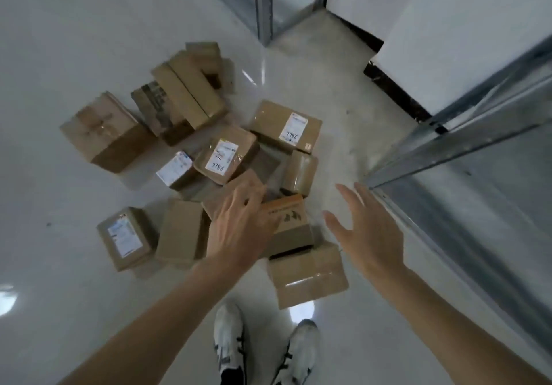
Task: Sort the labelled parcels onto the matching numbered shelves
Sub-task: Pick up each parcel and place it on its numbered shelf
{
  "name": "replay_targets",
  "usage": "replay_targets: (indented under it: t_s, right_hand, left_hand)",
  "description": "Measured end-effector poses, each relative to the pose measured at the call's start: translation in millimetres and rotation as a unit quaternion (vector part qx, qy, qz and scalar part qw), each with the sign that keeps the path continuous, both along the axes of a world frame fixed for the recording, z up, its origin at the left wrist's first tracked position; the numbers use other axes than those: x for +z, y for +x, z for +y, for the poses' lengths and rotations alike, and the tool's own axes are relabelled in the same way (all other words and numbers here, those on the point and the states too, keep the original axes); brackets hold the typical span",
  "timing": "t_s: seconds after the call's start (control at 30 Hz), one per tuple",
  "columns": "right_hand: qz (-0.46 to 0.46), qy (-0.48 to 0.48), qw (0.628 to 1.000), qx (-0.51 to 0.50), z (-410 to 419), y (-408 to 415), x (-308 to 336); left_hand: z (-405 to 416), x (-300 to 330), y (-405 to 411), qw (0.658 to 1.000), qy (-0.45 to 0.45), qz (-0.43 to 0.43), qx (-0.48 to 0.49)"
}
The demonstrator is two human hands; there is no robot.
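Observation:
Several brown cardboard parcels lie in a loose pile on the pale floor. Two of them, a middle parcel (225, 157) and a far-right parcel (285, 126), carry white labels with handwritten numbers. My left hand (239, 223) reaches down over a small plain parcel (231, 189) and an orange-printed parcel (288, 220), fingers curled on the plain one's edge; whether it grips is unclear. My right hand (363, 229) hovers open beside the pile, holding nothing.
Metal shelf frames stand at right (454, 145) and at the top (264, 5), near a white wall with a dark skirting. My two white shoes (263, 346) are just below the pile. Bare floor spreads to the left.

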State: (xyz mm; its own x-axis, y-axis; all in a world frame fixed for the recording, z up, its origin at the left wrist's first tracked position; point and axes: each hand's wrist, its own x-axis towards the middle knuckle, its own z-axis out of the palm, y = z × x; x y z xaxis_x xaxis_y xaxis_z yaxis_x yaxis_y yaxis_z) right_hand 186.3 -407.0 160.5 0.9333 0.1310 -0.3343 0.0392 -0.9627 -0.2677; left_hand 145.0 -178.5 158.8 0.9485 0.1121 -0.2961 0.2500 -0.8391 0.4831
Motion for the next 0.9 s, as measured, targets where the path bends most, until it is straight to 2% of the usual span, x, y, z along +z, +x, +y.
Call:
replay_targets:
  t_s: [0.13,0.23,0.4,0.7,0.9]
  right_hand:
    - [0.070,-0.007,0.996,-0.047,-19,-30,-123]
    - [0.122,-0.006,0.990,-0.075,-40,-55,-193]
    - [0.194,-0.015,0.973,-0.122,-71,-84,-263]
    - [0.233,0.110,0.948,-0.186,-73,-84,-306]
    - [0.224,0.122,0.946,-0.202,-76,-101,-257]
  left_hand:
    - [-22,-124,-38,0.999,-0.006,0.043,0.011]
    - [-36,-202,-74,0.993,0.000,0.120,0.015]
    - [-62,-277,-117,0.981,0.001,0.190,0.027]
    - [-87,-316,-113,0.961,-0.093,0.241,0.096]
    - [-89,-263,-120,0.961,-0.107,0.239,0.091]
